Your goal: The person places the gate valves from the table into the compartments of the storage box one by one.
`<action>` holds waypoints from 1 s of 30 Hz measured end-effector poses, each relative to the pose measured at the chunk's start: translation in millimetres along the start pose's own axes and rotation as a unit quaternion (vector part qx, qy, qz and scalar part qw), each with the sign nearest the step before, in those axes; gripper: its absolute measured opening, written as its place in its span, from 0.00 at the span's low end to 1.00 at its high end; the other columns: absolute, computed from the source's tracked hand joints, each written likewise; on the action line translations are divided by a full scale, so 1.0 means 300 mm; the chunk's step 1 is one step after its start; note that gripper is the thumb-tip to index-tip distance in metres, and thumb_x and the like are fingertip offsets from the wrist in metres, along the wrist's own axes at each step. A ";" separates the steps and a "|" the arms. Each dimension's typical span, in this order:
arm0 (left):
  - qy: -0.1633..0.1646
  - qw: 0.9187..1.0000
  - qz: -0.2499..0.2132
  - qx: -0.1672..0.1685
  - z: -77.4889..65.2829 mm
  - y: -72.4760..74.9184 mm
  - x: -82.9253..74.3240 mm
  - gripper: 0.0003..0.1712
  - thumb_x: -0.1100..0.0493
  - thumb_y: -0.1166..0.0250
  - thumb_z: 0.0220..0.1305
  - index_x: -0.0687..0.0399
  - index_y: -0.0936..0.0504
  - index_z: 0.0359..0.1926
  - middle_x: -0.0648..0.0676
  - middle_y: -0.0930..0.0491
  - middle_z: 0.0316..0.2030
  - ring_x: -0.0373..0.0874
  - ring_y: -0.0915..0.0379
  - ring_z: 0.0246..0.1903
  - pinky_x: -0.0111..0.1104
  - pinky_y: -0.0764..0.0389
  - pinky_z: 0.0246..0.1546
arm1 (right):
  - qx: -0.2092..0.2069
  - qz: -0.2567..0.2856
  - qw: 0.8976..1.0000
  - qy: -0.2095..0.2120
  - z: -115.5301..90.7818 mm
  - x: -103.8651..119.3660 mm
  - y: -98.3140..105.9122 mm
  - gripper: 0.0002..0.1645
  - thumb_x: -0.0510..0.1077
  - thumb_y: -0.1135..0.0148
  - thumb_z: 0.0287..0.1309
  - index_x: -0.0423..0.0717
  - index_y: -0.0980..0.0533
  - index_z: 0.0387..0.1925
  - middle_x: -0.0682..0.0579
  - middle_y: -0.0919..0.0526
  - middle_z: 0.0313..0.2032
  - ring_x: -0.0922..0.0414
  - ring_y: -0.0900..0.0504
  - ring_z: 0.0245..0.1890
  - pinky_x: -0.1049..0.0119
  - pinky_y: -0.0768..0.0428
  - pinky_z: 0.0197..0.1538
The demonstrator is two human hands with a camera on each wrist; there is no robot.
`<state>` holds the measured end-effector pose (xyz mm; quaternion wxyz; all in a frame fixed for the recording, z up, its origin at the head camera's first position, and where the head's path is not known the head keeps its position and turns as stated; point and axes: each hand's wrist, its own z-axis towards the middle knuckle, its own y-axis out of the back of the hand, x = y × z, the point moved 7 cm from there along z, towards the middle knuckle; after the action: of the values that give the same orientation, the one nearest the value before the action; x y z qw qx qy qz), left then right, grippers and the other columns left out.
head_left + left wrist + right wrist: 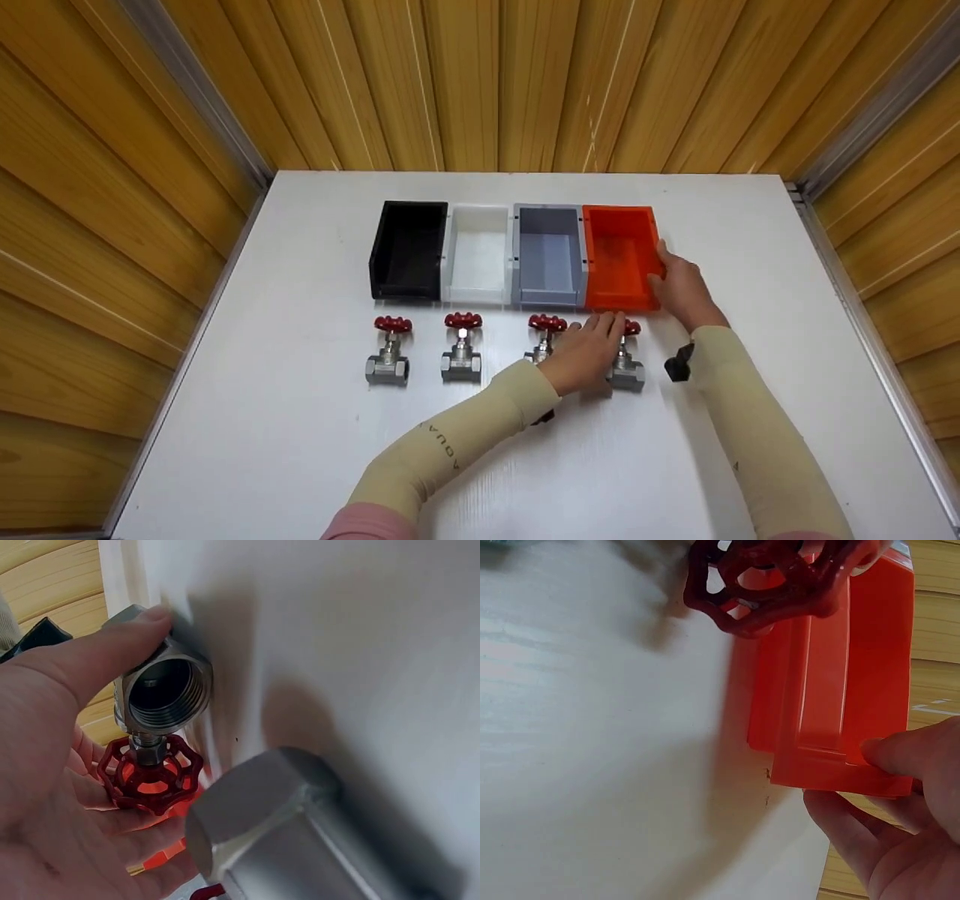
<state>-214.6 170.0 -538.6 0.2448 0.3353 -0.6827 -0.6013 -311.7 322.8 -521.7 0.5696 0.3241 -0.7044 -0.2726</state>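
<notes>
Rightmost valve (628, 374): placed just in front of orange bin (621, 301), red wheel (632, 328) pointed binward; touched by nearer left hand (583, 355), fingers loosely extended. Bin's side wall: pinched by right hand (685, 291).

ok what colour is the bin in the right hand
The bin is orange-red, clearest in the head view.

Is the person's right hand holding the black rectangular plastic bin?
No, the right hand pinches the side of the orange rectangular plastic bin.

Left arm (457, 433) slanting inward, left fingers (150, 840) extended; right fingers (845, 829) pinching.
</notes>
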 end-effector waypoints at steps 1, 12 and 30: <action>0.001 1.000 0.002 -0.001 0.002 0.001 -0.001 0.71 0.34 0.25 0.41 0.54 0.56 0.76 0.51 0.44 0.72 0.46 0.43 0.70 0.37 0.29 0.64 | -0.001 -0.001 1.000 0.000 0.000 0.000 0.002 0.44 0.38 0.49 0.68 0.45 0.62 0.75 0.39 0.51 0.74 0.41 0.44 0.73 0.44 0.41 0.71; 0.001 0.998 0.052 -0.042 0.016 0.028 -0.021 0.41 0.51 0.33 0.49 0.55 0.39 0.62 0.51 0.32 0.53 0.42 0.30 0.52 0.35 0.19 0.48 | -0.017 -0.019 1.000 0.013 -0.010 0.006 0.020 0.43 0.37 0.50 0.68 0.43 0.62 0.74 0.36 0.50 0.73 0.39 0.46 0.73 0.43 0.43 0.72; -0.024 0.999 0.031 -0.037 0.031 0.034 -0.021 0.47 0.43 0.25 0.39 0.53 0.36 0.58 0.49 0.32 0.46 0.41 0.29 0.46 0.31 0.22 0.50 | -0.011 -0.003 1.000 -0.011 -0.007 -0.005 0.002 0.43 0.39 0.49 0.68 0.47 0.61 0.75 0.38 0.48 0.74 0.40 0.41 0.71 0.44 0.42 0.71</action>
<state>-219.1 181.3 -529.5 0.2592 0.2901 -0.6759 -0.6260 -309.5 324.3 -521.7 0.5647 0.3171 -0.7062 -0.2860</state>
